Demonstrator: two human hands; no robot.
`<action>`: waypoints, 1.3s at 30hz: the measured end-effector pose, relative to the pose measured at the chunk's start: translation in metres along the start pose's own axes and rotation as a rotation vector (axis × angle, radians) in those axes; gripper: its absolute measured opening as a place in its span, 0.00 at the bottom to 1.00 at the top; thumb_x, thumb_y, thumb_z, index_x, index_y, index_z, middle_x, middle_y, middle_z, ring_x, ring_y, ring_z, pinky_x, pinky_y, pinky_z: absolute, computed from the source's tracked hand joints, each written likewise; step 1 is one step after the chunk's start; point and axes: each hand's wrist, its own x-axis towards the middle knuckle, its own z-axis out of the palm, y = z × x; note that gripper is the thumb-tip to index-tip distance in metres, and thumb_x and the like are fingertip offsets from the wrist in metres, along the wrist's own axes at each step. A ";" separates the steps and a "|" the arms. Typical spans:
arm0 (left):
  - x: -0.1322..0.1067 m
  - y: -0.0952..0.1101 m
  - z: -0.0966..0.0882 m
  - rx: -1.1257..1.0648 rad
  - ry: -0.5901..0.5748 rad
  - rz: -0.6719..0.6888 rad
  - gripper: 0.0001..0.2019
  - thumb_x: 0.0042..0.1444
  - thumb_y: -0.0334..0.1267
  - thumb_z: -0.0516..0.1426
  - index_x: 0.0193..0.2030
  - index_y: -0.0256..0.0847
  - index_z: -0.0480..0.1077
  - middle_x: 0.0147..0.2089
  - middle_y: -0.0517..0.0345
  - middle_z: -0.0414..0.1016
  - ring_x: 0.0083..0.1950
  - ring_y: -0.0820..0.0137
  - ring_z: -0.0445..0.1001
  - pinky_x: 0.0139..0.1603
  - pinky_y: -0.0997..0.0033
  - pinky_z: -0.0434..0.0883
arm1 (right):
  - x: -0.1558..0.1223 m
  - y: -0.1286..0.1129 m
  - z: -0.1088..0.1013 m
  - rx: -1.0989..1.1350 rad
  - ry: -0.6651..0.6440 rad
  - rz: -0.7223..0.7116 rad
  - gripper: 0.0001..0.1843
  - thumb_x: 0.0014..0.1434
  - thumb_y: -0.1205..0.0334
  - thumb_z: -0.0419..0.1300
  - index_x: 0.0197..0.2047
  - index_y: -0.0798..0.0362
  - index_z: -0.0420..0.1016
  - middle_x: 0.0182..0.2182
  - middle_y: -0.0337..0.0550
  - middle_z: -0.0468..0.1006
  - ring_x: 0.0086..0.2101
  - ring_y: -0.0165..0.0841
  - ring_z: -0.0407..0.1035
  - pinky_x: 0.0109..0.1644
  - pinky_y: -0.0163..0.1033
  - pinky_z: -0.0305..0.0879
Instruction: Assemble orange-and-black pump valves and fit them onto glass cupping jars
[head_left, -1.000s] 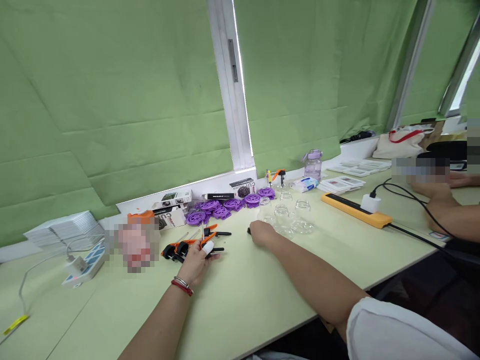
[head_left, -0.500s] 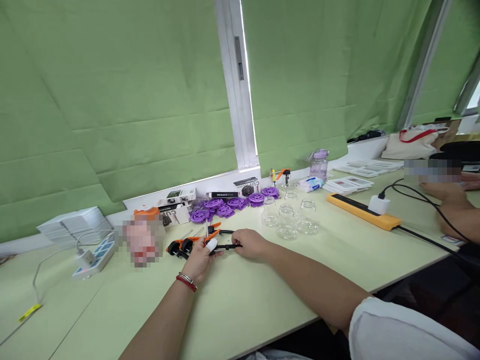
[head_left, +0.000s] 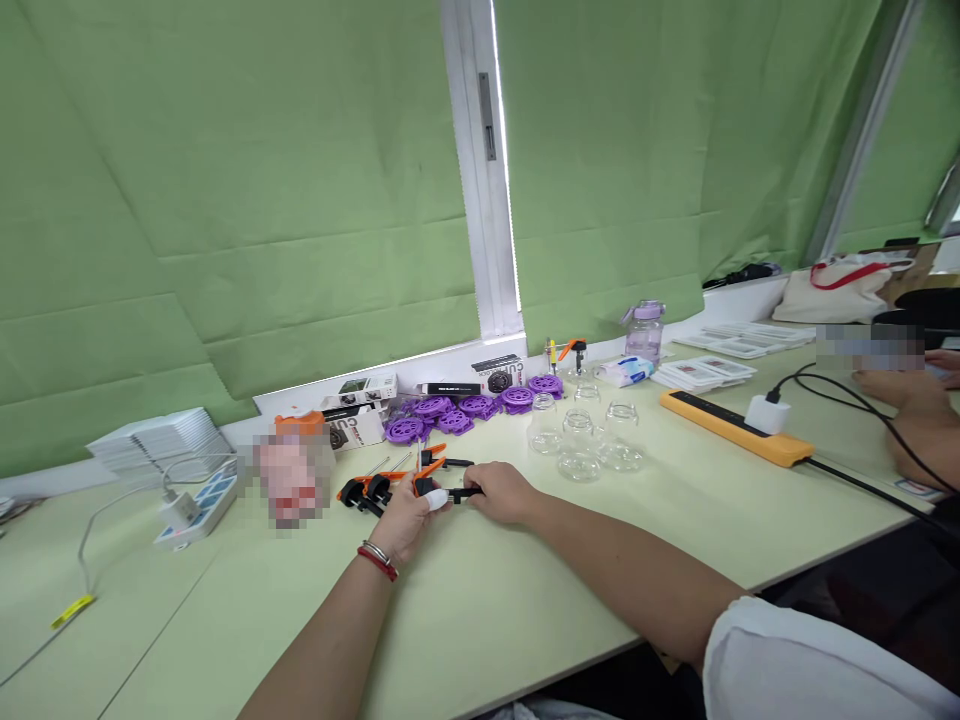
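My left hand (head_left: 411,512), its thumb wrapped in something white, is closed round a black part with an orange lever (head_left: 432,470). The fingers of my right hand (head_left: 504,492) pinch the far end of the same part's black stem (head_left: 466,492). Similar black parts with orange levers (head_left: 372,490) lie on the table just left of my left hand, and another (head_left: 435,458) rests behind it. Several purple wheel-shaped pieces (head_left: 431,408) are heaped beyond my hands. To the right of my right hand stand several clear glass jars (head_left: 578,450).
Printed boxes (head_left: 499,376) line the wall behind the purple pieces. A white power strip (head_left: 201,508) lies at left and a yellow one (head_left: 731,428) at right, both with cables. A purple-lidded bottle (head_left: 643,330) stands at the back. Another person's arm (head_left: 911,425) reaches in at far right.
The whole scene has shifted slightly right in view. Both hands keep their hold on the black part, which looks slightly turned, with its orange lever now showing more clearly above my left thumb.
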 end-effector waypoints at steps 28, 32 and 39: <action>0.000 -0.003 0.002 0.187 0.061 0.037 0.35 0.36 0.23 0.58 0.55 0.40 0.56 0.35 0.61 0.68 0.28 0.77 0.65 0.29 0.74 0.65 | -0.002 -0.005 0.001 0.178 -0.013 0.037 0.05 0.49 0.67 0.64 0.33 0.54 0.73 0.30 0.36 0.73 0.29 0.27 0.61 0.30 0.31 0.48; -0.001 -0.001 0.001 0.139 0.063 -0.020 0.36 0.36 0.22 0.57 0.56 0.39 0.56 0.34 0.61 0.67 0.27 0.77 0.66 0.27 0.75 0.63 | -0.002 -0.007 -0.001 0.190 -0.011 0.020 0.05 0.50 0.69 0.64 0.32 0.54 0.73 0.31 0.37 0.73 0.29 0.27 0.63 0.30 0.31 0.49; -0.004 0.002 0.004 0.044 0.040 -0.028 0.37 0.35 0.21 0.57 0.56 0.41 0.55 0.33 0.63 0.67 0.25 0.78 0.65 0.27 0.75 0.62 | -0.003 -0.010 -0.002 0.213 0.011 0.002 0.07 0.50 0.69 0.63 0.35 0.53 0.75 0.32 0.38 0.75 0.31 0.29 0.66 0.33 0.32 0.55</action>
